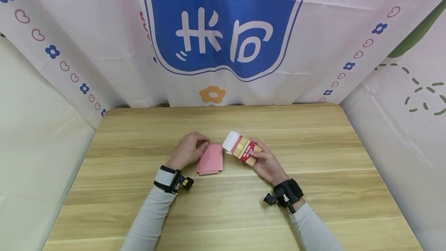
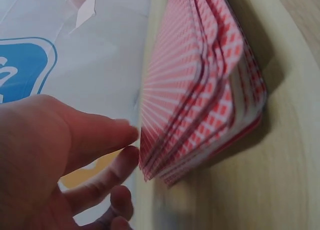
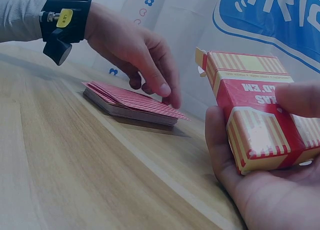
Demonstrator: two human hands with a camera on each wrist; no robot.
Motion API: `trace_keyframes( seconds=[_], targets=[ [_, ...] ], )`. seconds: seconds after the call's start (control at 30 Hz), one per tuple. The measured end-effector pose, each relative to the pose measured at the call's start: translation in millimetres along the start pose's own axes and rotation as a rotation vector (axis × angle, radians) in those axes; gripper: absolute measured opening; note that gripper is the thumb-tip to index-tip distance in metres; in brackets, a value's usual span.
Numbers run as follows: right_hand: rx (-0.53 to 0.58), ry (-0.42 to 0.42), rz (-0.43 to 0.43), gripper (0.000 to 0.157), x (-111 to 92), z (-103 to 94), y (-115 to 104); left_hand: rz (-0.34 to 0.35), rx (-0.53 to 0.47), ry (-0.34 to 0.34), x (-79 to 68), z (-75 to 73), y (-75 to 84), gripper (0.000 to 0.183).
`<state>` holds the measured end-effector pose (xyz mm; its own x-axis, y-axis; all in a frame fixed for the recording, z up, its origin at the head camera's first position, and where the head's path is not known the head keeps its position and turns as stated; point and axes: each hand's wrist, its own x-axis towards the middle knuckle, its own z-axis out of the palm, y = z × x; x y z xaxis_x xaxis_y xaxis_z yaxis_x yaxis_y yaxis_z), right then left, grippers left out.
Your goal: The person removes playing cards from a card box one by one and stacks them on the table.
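A deck of playing cards (image 1: 211, 159) with red-and-white patterned backs lies on the table, its upper cards slightly fanned out of line. At the deck's far left corner is my left hand (image 1: 189, 150), fingers loosely bent. In the left wrist view the thumb and forefinger (image 2: 127, 162) come right up to the cards' edge; whether they touch it I cannot tell. My right hand (image 1: 268, 164) grips a red-and-yellow striped card box (image 3: 260, 115), thumb on its printed face. The box is tilted, and its white flap (image 1: 231, 141) stands open toward the deck. Its inside is hidden.
A wooden table (image 1: 313, 142) carries everything. Behind it hangs a white curtain with a blue printed panel (image 1: 223, 22). Pale cloth walls (image 1: 31, 138) stand on both sides. Each wrist wears a black strap with a small camera (image 1: 188, 183).
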<state>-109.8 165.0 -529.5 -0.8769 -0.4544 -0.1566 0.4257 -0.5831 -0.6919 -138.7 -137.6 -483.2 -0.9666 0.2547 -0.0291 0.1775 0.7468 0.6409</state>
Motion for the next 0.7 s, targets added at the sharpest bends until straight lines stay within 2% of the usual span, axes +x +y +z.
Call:
trace_keyframes(
  seconds=[0.2,0.4,0.53,0.7],
  targets=[
    [0.004,-0.001,0.003,0.047,-0.7,0.5,-0.5,0.067,-0.097,0.12,-0.7,-0.7,10.7,0.033],
    [-0.029,-0.019,-0.002,0.047,0.5,-1.3,1.0,0.206,-0.183,0.242,-6.0,3.2,32.3,0.024],
    [-0.046,-0.02,-0.002,0.046,1.7,-2.6,1.8,0.27,-0.224,0.236,-8.6,10.9,42.4,0.013],
    [-0.06,-0.031,-0.002,0.045,1.1,-2.9,1.3,0.281,-0.206,0.162,-8.7,23.5,47.3,0.01]
  ],
)
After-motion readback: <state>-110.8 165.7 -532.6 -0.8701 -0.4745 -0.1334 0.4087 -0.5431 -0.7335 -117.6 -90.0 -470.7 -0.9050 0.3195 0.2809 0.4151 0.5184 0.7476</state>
